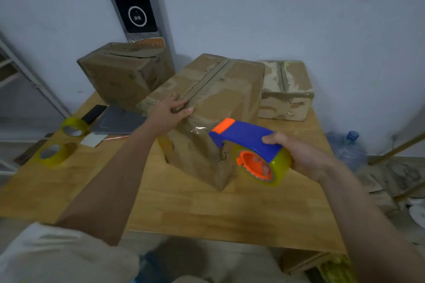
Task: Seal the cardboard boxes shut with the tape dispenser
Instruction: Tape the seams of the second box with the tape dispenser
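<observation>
The middle cardboard box [207,108] stands on the wooden table [207,209], its top seam closed and a strip of clear tape showing at the near edge. The left hand [169,112] rests on that near top edge, fingers spread flat over the seam, thumb at the corner. The right hand [296,156] grips the blue-and-orange tape dispenser [250,147] just beside the box's near face, apart from it. Two more boxes, rear-left [124,73] and rear-right [285,89], sit behind. Two spare tape rolls [73,127] lie at the table's left.
</observation>
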